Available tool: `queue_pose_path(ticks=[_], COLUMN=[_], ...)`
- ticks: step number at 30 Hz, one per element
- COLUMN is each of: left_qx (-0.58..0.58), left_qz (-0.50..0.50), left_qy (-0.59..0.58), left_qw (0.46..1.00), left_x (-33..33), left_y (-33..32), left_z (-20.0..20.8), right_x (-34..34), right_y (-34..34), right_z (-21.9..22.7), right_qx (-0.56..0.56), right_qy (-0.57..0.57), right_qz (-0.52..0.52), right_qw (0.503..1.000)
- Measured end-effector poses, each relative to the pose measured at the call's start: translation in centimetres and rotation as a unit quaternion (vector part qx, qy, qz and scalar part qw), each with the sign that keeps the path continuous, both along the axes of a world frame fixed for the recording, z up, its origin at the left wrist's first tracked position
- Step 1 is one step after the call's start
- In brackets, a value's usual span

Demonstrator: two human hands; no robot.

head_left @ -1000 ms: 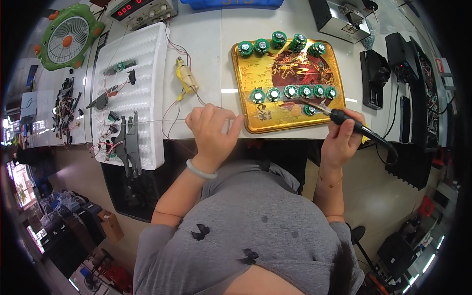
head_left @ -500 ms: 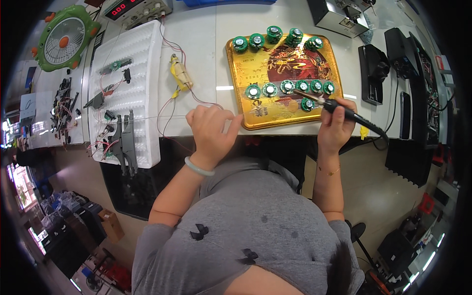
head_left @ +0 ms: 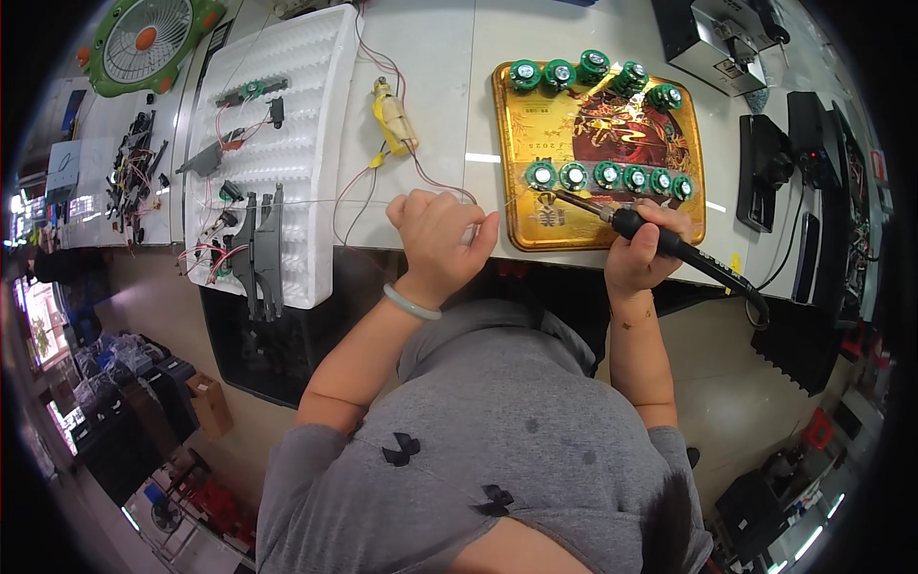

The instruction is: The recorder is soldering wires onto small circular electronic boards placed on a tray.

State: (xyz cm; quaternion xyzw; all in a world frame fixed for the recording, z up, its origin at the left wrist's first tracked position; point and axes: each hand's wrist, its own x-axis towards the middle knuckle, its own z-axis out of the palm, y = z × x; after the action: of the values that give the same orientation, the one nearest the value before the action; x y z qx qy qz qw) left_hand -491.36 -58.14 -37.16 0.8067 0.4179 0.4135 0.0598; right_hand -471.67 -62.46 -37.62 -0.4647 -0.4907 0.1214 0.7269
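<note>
My right hand [head_left: 647,247] is closed around the black handle of a soldering iron [head_left: 681,252]. The iron's metal tip points left, just below the leftmost green round component [head_left: 541,175] in the front row on a golden tin tray [head_left: 521,222]. Each of these components has a silvery centre. A thin wire, which looks like solder wire [head_left: 316,202], runs from the left to my left hand [head_left: 442,239], whose fingers are curled and pinched on it. The wire's end shows faintly near the tray's left edge. A second row of green components [head_left: 594,65] stands along the tray's far edge.
Left of the tray lies a yellow-taped piece with red and black wires [head_left: 394,119]. A white foam tray [head_left: 308,234] holds grey plastic parts [head_left: 256,253] and wired pieces. A green fan [head_left: 153,43] stands far left; a black stand [head_left: 760,172] and metal box [head_left: 712,48] are at right.
The iron tip has moved left along the front row to its left end. The whole bench has shifted rightward in the picture. My left hand keeps its pinch.
</note>
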Motion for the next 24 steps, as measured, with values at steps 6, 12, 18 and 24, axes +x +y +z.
queue_pose_path(ticks=[6,12,18,24], left_qx=[-0.003,-0.010,-0.006,-0.012], left_qz=[-0.006,-0.011,-0.018,-0.019], left_qy=[-0.003,0.003,-0.008,-0.004], left_qw=[1.000,1.000,1.000,1.000], left_x=[-0.21,-0.08,-0.06,-0.10], left_y=[0.13,0.17,0.21,0.21], left_z=[-0.16,-0.04,-0.07,-0.11], right_x=[-0.24,-0.18,-0.14,-0.08], right_y=[0.29,0.20,0.18,-0.02], right_z=[-0.29,-0.22,-0.22,-0.50], right_qx=[-0.022,-0.040,-0.047,-0.066], right_qy=[-0.021,0.019,-0.005,-0.010], right_qz=[0.012,0.074,0.059,0.034], right_qw=[0.999,0.996,0.997,0.997])
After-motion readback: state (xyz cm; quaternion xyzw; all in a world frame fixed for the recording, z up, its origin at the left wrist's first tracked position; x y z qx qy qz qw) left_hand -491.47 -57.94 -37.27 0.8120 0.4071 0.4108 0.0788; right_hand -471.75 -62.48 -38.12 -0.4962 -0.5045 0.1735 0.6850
